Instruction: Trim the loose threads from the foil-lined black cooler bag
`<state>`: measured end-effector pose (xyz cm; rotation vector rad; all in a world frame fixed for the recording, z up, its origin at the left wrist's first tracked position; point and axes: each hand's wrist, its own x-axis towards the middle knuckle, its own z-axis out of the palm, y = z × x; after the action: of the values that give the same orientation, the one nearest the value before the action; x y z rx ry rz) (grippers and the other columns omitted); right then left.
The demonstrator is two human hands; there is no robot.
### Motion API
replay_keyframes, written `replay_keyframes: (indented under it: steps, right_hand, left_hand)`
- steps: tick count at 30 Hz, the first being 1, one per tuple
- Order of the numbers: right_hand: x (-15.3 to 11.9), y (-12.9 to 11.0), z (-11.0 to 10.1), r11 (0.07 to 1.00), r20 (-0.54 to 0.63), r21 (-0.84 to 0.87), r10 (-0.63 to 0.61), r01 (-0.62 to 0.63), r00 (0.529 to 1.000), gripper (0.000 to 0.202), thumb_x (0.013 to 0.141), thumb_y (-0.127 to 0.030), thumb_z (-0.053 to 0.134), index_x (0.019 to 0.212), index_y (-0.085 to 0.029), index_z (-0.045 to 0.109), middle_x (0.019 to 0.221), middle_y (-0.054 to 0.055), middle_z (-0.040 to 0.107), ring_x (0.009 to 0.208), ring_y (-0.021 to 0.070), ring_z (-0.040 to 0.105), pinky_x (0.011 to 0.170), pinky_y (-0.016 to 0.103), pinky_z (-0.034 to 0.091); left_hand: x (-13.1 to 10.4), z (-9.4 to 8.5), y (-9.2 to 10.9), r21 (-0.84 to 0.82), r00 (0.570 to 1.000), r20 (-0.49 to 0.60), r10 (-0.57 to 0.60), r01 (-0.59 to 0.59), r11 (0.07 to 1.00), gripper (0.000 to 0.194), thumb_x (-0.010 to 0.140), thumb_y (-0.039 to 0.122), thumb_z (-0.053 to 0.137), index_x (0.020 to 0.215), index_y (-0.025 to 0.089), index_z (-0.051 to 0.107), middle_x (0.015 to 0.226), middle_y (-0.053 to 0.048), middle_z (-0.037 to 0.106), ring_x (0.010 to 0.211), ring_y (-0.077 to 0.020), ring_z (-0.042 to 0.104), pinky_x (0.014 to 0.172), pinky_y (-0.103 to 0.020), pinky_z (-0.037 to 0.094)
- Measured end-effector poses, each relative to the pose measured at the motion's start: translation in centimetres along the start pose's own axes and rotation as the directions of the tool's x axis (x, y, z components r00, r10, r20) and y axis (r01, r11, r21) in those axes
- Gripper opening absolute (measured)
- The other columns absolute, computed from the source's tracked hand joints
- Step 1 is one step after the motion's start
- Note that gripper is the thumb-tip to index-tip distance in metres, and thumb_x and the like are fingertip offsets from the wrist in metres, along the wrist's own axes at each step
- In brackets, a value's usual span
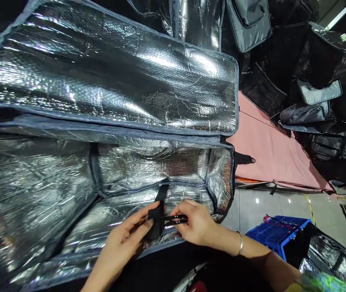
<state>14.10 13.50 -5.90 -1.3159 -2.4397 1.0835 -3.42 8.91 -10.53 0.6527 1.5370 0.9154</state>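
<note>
A large insulated bag lies open, its silver foil lid folded back and its foil-lined interior facing up. At the near side, my left hand pinches a black strap between thumb and fingers. My right hand is closed on a small black tool with a bit of red on it, its tip against the strap. What kind of tool it is cannot be made out.
Pink cloth covers the table to the right, with black and grey bags piled beyond. On the floor at lower right stands a blue crate beside foil-lined pieces.
</note>
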Motion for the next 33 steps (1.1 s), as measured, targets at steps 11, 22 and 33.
replay_keyframes:
  steps: [11,22,33]
  right_hand:
    - [-2.0,1.1,-1.8,0.999,-0.068,0.018,-0.030,0.031,0.997,0.032,0.067,-0.004,0.049,0.091,-0.022,0.058,0.083,0.001,0.061,0.076,0.0171,0.059,0.067,0.025,0.045]
    - [0.5,-0.7,-2.4,0.980,-0.279,0.084,-0.150,0.180,0.948,0.020,0.077,-0.013,0.053,0.095,-0.021,0.059,0.083,0.003,0.060,0.076,0.0179,0.058,0.067,0.027,0.047]
    - [0.0,-1.3,-6.0,0.941,-0.539,0.111,-0.214,0.320,0.815,0.036,0.092,-0.025,0.046,0.127,-0.029,0.048,0.103,0.004,0.060,0.092,0.0171,0.058,0.080,0.027,0.048]
  left_hand:
    - [1.4,-1.2,1.9,0.567,0.904,-0.265,0.336,-0.136,0.813,0.050,0.074,0.053,0.040,0.103,0.020,0.063,0.101,-0.013,0.066,0.088,-0.0313,0.061,0.076,-0.040,0.046]
    - [3.6,-1.6,16.1,-0.200,0.937,-0.142,0.320,-0.344,0.917,0.060,0.059,0.070,0.060,0.074,0.012,0.064,0.073,-0.009,0.067,0.053,-0.0144,0.054,0.050,-0.026,0.045]
    - [1.8,2.8,10.6,-0.270,0.842,-0.260,0.472,-0.533,0.802,0.043,0.076,0.056,0.054,0.058,0.017,0.057,0.055,-0.004,0.060,0.058,-0.0165,0.057,0.061,-0.028,0.048]
